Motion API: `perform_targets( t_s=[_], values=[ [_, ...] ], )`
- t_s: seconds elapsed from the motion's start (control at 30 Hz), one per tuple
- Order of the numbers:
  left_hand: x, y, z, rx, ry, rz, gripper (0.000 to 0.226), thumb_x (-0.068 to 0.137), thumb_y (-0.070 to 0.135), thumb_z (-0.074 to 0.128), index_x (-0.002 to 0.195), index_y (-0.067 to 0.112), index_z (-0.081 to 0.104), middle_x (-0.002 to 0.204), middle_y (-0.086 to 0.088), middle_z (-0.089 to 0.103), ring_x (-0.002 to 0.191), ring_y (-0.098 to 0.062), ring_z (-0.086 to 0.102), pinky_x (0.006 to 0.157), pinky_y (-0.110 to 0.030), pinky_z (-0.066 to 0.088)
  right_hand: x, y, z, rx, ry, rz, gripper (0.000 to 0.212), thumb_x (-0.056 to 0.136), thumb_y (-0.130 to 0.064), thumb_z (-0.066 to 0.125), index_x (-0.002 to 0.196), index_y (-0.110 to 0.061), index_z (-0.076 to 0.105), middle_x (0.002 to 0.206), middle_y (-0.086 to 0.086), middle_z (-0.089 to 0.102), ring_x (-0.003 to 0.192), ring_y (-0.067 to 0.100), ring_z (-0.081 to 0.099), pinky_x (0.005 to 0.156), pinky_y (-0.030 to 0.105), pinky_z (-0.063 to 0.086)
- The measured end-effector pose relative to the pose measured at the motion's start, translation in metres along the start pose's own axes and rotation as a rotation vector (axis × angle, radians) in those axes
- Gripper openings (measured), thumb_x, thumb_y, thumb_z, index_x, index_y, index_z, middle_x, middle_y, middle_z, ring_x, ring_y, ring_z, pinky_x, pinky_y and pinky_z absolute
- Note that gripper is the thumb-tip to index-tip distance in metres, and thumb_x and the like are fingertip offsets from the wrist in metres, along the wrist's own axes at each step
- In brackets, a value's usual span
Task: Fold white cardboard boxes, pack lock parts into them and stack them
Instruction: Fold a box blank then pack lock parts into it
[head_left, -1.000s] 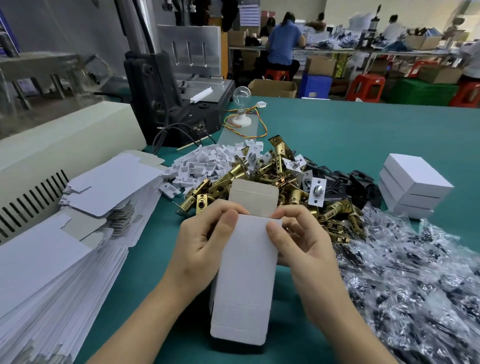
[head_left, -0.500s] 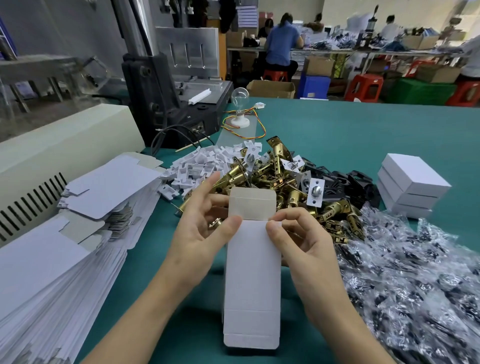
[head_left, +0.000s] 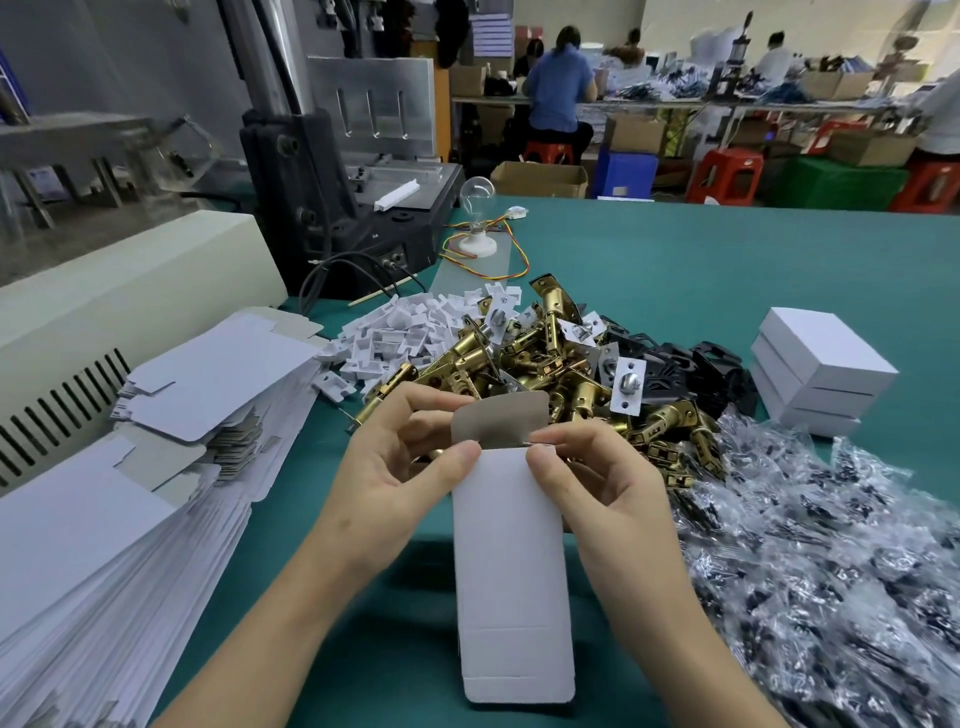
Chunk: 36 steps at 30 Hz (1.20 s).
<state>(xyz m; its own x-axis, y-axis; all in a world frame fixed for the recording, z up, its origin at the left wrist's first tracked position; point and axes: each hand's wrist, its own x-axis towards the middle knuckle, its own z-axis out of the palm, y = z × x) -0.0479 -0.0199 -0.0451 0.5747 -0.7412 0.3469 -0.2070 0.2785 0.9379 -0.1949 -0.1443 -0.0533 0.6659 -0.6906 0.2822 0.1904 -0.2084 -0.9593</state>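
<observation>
Green desk (head_left: 701, 270). At far left, beige vented housing (head_left: 130, 291); behind it, black press machine (head_left: 332, 208). Beside that, clear light bulb (head_left: 475, 192) upright in white socket, coloured wires (head_left: 514, 254) trailing. Beyond the desk edge: red stools (head_left: 727, 174), blue crate (head_left: 626, 174), open brown carton (head_left: 540, 179), seated worker in blue shirt (head_left: 558, 88).

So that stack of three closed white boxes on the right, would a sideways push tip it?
Probably slides rather than tips: the stack is low, each box wide and flat. The boxes sit slightly offset, so the top one may shift first. Weight is unclear; contents are hidden.
</observation>
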Motion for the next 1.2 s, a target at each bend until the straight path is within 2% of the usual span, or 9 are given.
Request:
perform_targets(
  t_s=[0.17, 0.3, 0.43, 0.5, 0.7, 0.8, 0.93, 1.07, 1.2],
  values=[
    [-0.001, 0.001, 0.000, 0.044, -0.044, 0.034, 0.009, 0.085, 0.032, 0.074, 0.092, 0.037, 0.069, 0.104, -0.005, 0.077, 0.092, -0.029, 0.068, 0.080, -0.027, 0.054, 0.000, 0.000, 0.001, 0.038, -0.004, 0.008, 0.012, 0.092, -0.034, 0.069, 0.096, -0.024, 0.072, 0.096, 0.001, 0.073, 0.090, 0.019, 0.069, 0.076, 0.040, 0.058],
    [0.000, 0.003, -0.001, 0.065, -0.072, 0.024, 0.017, 0.091, 0.021, 0.076, 0.098, 0.037, 0.078, 0.106, -0.001, 0.079, 0.093, -0.015, 0.070, 0.078, -0.023, 0.055, -0.001, 0.000, 0.003, 0.115, 0.067, 0.008, 0.022, 0.088, -0.034, 0.077, 0.102, -0.029, 0.061, 0.094, 0.005, 0.073, 0.086, 0.019, 0.072, 0.072, 0.034, 0.059],
    [0.000, 0.002, -0.001, 0.109, -0.091, 0.029, 0.019, 0.094, 0.023, 0.074, 0.105, 0.034, 0.082, 0.113, -0.003, 0.079, 0.101, -0.037, 0.070, 0.086, -0.048, 0.056, -0.001, -0.003, 0.001, 0.098, 0.024, 0.001, 0.021, 0.085, -0.037, 0.073, 0.104, -0.030, 0.068, 0.096, 0.004, 0.075, 0.088, 0.019, 0.073, 0.075, 0.043, 0.062],
    [-0.001, 0.001, -0.002, 0.107, -0.114, 0.026, 0.016, 0.093, 0.031, 0.072, 0.106, 0.031, 0.082, 0.116, -0.007, 0.078, 0.105, -0.038, 0.071, 0.092, -0.054, 0.055, -0.001, -0.003, 0.001, 0.084, 0.008, -0.010, 0.016, 0.087, -0.035, 0.073, 0.101, -0.028, 0.071, 0.096, 0.004, 0.075, 0.090, 0.020, 0.073, 0.078, 0.045, 0.062],
    [0.002, 0.006, 0.000, 0.103, -0.073, -0.048, 0.015, 0.088, 0.045, 0.069, 0.088, 0.034, 0.080, 0.106, -0.002, 0.079, 0.095, -0.032, 0.072, 0.080, -0.036, 0.058, -0.003, -0.001, 0.003, -0.004, -0.013, -0.019, 0.015, 0.085, -0.034, 0.077, 0.099, -0.030, 0.073, 0.100, -0.002, 0.077, 0.095, 0.018, 0.074, 0.079, 0.039, 0.061],
    [0.003, 0.004, -0.003, 0.101, -0.072, -0.084, 0.017, 0.088, 0.040, 0.071, 0.097, 0.029, 0.080, 0.108, -0.002, 0.079, 0.101, -0.027, 0.073, 0.088, -0.038, 0.059, -0.003, 0.000, 0.003, 0.003, -0.068, 0.000, 0.029, 0.086, -0.024, 0.082, 0.111, -0.031, 0.069, 0.108, -0.005, 0.076, 0.102, 0.015, 0.073, 0.079, 0.033, 0.062],
    [0.004, 0.008, -0.005, 0.082, -0.072, -0.137, 0.022, 0.092, 0.029, 0.067, 0.109, 0.032, 0.082, 0.113, 0.007, 0.080, 0.107, -0.009, 0.073, 0.089, -0.021, 0.056, -0.005, 0.003, 0.004, 0.085, -0.081, 0.029, 0.044, 0.087, -0.015, 0.081, 0.120, -0.039, 0.063, 0.117, -0.007, 0.073, 0.111, 0.010, 0.070, 0.080, 0.022, 0.059],
    [0.004, 0.010, -0.006, 0.056, -0.058, -0.161, 0.022, 0.093, 0.027, 0.066, 0.105, 0.031, 0.083, 0.110, 0.006, 0.080, 0.100, -0.006, 0.073, 0.081, -0.017, 0.055, -0.005, 0.004, 0.007, 0.042, -0.115, -0.003, 0.037, 0.090, -0.016, 0.078, 0.121, -0.032, 0.068, 0.120, -0.007, 0.073, 0.114, 0.014, 0.068, 0.083, 0.024, 0.059],
    [0.005, 0.011, -0.009, 0.022, -0.033, -0.188, 0.021, 0.092, 0.030, 0.066, 0.102, 0.033, 0.084, 0.107, 0.004, 0.080, 0.096, -0.007, 0.073, 0.077, -0.017, 0.056, -0.005, 0.004, 0.007, 0.033, -0.142, -0.004, 0.043, 0.086, -0.032, 0.078, 0.126, -0.039, 0.067, 0.125, -0.012, 0.071, 0.114, 0.015, 0.069, 0.080, 0.032, 0.062]
  ],
)
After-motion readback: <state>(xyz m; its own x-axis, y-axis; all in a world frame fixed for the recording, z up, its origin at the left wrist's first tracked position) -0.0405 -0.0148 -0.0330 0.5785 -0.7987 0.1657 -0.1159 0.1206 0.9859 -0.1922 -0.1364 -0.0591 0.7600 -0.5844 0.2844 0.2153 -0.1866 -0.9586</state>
